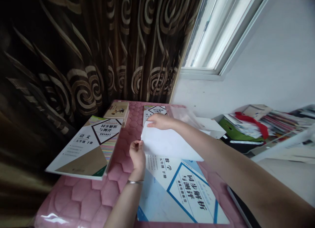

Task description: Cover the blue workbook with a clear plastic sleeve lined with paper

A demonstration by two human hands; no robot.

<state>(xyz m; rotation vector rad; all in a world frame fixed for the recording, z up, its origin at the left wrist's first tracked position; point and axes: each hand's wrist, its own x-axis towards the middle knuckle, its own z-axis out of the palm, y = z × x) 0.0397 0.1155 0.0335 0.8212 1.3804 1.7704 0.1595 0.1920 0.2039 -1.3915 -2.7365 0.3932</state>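
A white sheet of paper is held between my hands, its lower edge overlapping the top of a blue and white workbook. My left hand, with a thin bangle at the wrist, is closed in a pinch at the sheet's left edge. Higher up, my right hand grips the sheet's top left corner, fingers closed over it. Behind that hand, another workbook with a dark diamond frame is partly hidden by the sheet and hand.
On the left of the pink padded table lies a thick workbook, with a tan book behind it. A patterned curtain hangs at the back. To the right are a white box and piled papers. A dark flat object lies front right.
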